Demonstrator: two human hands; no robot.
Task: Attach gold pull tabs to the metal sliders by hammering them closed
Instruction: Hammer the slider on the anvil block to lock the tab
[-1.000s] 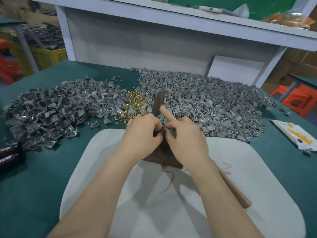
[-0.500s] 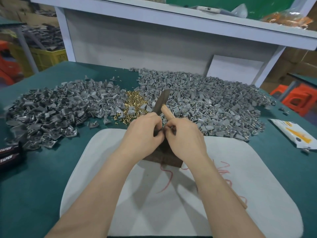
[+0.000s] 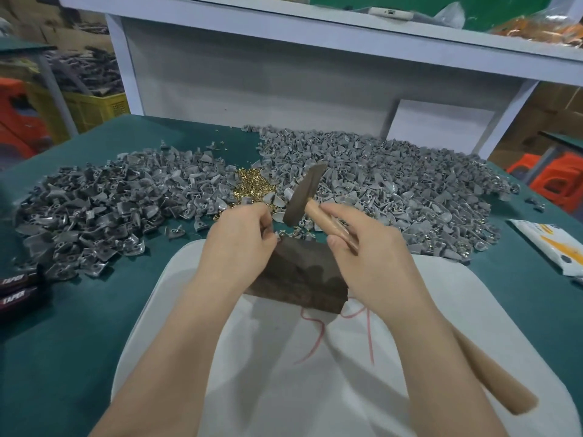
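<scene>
My right hand (image 3: 369, 247) grips the wooden handle of a hammer (image 3: 304, 195), whose dark metal head is raised over the far end of a dark wooden block (image 3: 303, 279). At the block's far left corner my left hand (image 3: 243, 241) pinches a small grey slider, mostly hidden by my fingers. A small heap of gold pull tabs (image 3: 252, 184) lies just beyond my hands. Grey metal sliders form a large pile on the left (image 3: 104, 203) and another on the right (image 3: 394, 187).
The block rests on a white board (image 3: 315, 373) marked with red lines, on a green table (image 3: 63, 326). Dark tape rolls (image 3: 15, 288) sit at the left edge, a white packet (image 3: 549, 244) at the right. A white shelf unit (image 3: 284, 74) stands behind.
My hands have parted. The right hand has drawn back to the right and lifted the hammer head, while the left hand stays at the block's far corner with the slider.
</scene>
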